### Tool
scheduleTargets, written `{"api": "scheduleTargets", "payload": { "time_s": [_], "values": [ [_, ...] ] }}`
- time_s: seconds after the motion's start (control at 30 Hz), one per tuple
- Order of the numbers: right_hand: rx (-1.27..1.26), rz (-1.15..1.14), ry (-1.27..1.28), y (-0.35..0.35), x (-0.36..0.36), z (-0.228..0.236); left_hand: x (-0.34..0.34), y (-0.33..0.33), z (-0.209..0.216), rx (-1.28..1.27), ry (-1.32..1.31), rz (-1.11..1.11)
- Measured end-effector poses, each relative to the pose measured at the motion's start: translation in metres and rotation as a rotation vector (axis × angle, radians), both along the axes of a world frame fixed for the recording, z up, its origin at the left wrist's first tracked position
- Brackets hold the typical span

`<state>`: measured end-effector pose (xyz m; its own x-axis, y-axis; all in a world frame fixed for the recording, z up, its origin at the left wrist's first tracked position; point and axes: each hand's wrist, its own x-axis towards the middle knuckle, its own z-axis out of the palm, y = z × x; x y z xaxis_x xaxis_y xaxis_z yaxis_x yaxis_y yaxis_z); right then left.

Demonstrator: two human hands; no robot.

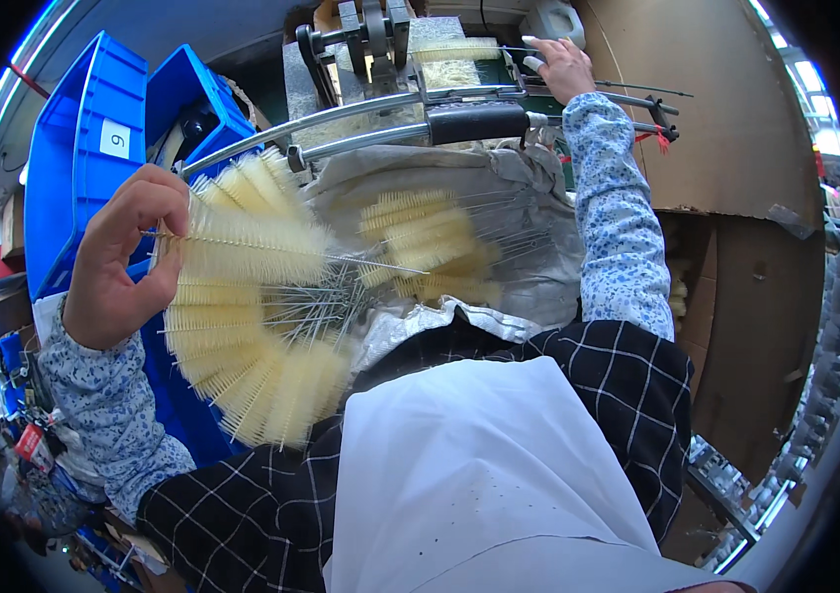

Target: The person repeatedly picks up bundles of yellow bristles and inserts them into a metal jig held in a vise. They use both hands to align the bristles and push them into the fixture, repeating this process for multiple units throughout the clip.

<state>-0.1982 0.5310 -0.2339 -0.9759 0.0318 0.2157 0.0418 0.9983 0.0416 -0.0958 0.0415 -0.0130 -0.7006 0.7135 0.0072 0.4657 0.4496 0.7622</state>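
Observation:
My left hand [128, 262] pinches the twisted wire end of a cream-bristled bottle brush [257, 245], whose bare wire stem points to the right. Below it, a fan of similar brushes [242, 361] lies with the stems gathered toward the middle. Another bunch of brushes [420, 237] rests on the grey cloth over my lap. At the far side, my right hand [566, 71] has its fingers closed at the wire stem of a second brush [454, 48], which lies across the machine. White wrappings cover some of its fingertips.
The machine [375, 40] has a metal wheel and levers. Curved metal bars with a black padded sleeve [479, 122] run before it. Blue bins [88, 178] stand at the left, cardboard [707, 109] at the right. A thin rod [647, 89] sticks out rightward.

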Motion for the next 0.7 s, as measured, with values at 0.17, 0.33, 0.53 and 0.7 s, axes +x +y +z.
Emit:
{"api": "scheduleTargets", "payload": {
  "time_s": [0.17, 0.33, 0.53, 0.7],
  "values": [
    [0.022, -0.002, 0.011, -0.005, 0.002, -0.002, -0.001, -0.001, -0.013, -0.072, -0.086, -0.001],
    [0.053, 0.017, -0.013, -0.020, -0.003, -0.001, -0.006, -0.006, -0.027, -0.270, -0.092, -0.069],
    [-0.207, 0.107, 0.022, -0.023, -0.006, 0.009, -0.007, -0.009, -0.034, -0.548, -0.109, -0.054],
    [-0.314, 0.154, 0.063, -0.025, -0.005, 0.000, -0.005, -0.005, -0.034, -0.571, -0.131, -0.034]
  ]
}}
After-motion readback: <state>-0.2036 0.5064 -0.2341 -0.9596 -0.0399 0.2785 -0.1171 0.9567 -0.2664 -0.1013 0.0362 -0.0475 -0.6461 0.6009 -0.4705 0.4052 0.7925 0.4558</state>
